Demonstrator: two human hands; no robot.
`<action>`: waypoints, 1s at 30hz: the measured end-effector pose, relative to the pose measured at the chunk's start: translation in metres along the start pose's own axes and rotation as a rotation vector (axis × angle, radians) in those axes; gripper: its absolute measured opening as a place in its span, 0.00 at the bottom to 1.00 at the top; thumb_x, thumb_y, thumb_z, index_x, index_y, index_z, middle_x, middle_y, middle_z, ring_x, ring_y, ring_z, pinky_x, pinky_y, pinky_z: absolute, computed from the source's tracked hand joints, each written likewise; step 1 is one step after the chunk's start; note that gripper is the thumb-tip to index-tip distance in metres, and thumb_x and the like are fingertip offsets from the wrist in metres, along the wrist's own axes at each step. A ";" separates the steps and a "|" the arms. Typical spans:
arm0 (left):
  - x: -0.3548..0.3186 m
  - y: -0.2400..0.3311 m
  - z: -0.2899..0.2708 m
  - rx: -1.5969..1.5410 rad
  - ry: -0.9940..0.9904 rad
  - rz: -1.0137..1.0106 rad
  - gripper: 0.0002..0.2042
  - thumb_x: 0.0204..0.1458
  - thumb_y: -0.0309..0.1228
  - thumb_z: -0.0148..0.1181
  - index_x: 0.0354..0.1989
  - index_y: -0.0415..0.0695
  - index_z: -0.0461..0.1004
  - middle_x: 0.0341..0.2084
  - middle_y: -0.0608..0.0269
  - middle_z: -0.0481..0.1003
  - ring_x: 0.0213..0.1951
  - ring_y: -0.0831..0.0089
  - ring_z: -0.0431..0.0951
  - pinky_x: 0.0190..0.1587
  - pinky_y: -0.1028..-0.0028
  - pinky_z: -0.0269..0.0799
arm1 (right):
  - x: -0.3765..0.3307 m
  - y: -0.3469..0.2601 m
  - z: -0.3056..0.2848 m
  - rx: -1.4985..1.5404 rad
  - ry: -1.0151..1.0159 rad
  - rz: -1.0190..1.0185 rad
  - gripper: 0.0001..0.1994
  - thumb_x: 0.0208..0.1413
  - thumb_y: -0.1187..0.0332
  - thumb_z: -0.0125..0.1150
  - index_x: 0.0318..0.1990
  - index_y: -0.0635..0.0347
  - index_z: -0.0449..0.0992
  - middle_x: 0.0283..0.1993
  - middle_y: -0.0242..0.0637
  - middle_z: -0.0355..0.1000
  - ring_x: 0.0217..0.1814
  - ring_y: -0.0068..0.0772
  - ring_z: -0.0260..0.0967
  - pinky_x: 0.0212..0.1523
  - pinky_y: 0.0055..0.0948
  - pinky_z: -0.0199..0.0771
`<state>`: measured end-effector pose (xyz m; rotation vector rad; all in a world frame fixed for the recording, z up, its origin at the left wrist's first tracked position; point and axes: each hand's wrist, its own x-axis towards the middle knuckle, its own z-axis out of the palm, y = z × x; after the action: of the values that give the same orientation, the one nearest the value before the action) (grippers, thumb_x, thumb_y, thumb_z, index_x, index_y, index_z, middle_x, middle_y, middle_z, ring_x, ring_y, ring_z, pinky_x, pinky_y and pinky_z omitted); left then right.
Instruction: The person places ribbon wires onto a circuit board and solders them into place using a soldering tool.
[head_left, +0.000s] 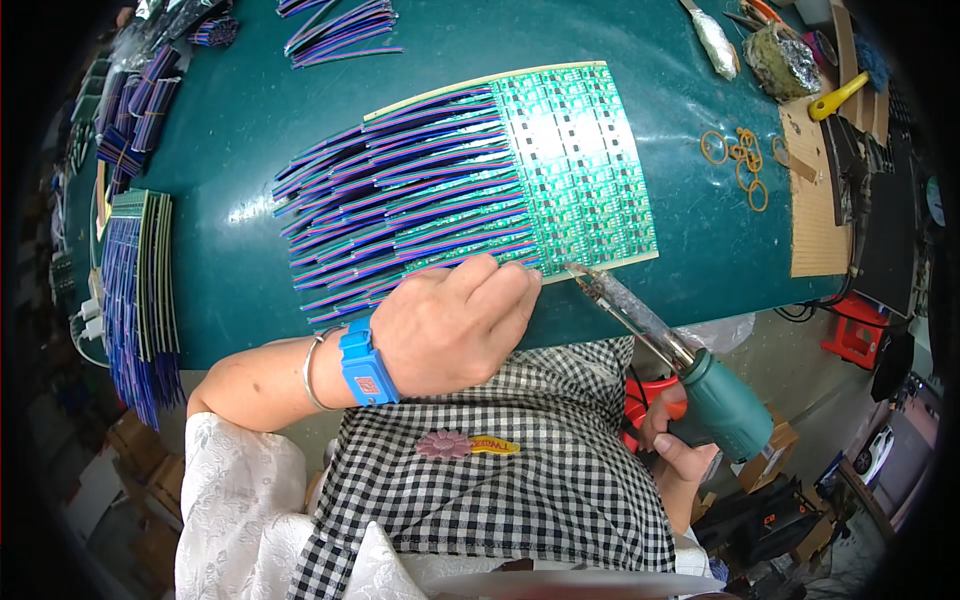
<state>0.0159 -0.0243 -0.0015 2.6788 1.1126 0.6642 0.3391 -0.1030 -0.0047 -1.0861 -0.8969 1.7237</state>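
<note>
L hand (455, 325) lies knuckles-up on the near edge of the green circuit panel (575, 160), fingers curled & pressing down on the nearest ribbon wires (400, 225); its grip is narrow, pinning wire ends to the board rather than wrapping anything. Blue wrist strap (365, 362) & a thin bangle sit on that wrist. R hand (675, 440) is low, off the worktop (250, 110) edge, fist closed round the teal handle of the soldering iron (665, 345).

Key relation: iron's long axis runs diagonally from R hand up-left, tip touching or just at the panel's near edge, just beside the L fingertips, to their right. Panel's long side runs left-right, wires fanned off to its left. L hand is nearer the joint; R hand stands well back down the handle.

Rubber bands (740, 160) lie right of panel; more wired boards (140, 280) stacked far left.
</note>
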 end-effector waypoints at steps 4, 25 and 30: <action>0.001 0.000 0.000 -0.014 0.009 -0.001 0.21 0.37 0.23 0.60 0.45 0.29 0.76 0.32 0.58 0.70 0.25 0.71 0.70 0.20 0.74 0.67 | -0.001 0.002 -0.001 -0.030 -0.015 -0.010 0.26 0.42 0.80 0.66 0.53 0.75 0.72 0.31 0.38 0.70 0.25 0.26 0.63 0.27 0.24 0.62; 0.000 0.001 -0.002 -0.004 0.008 0.004 0.22 0.37 0.23 0.59 0.45 0.29 0.76 0.32 0.58 0.70 0.25 0.71 0.70 0.19 0.74 0.67 | 0.017 -0.004 0.007 0.059 0.045 -0.102 0.25 0.40 0.80 0.61 0.51 0.74 0.68 0.24 0.39 0.64 0.18 0.28 0.63 0.19 0.26 0.69; 0.001 -0.001 -0.002 -0.011 -0.044 -0.024 0.21 0.39 0.23 0.59 0.46 0.30 0.76 0.32 0.58 0.69 0.26 0.70 0.70 0.21 0.74 0.68 | 0.039 -0.012 -0.011 0.140 -0.126 -0.255 0.28 0.48 0.77 0.59 0.57 0.72 0.59 0.24 0.38 0.62 0.17 0.28 0.61 0.16 0.29 0.71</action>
<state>0.0149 -0.0234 0.0003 2.6535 1.1248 0.6026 0.3439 -0.0616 -0.0088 -0.7435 -0.9338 1.6271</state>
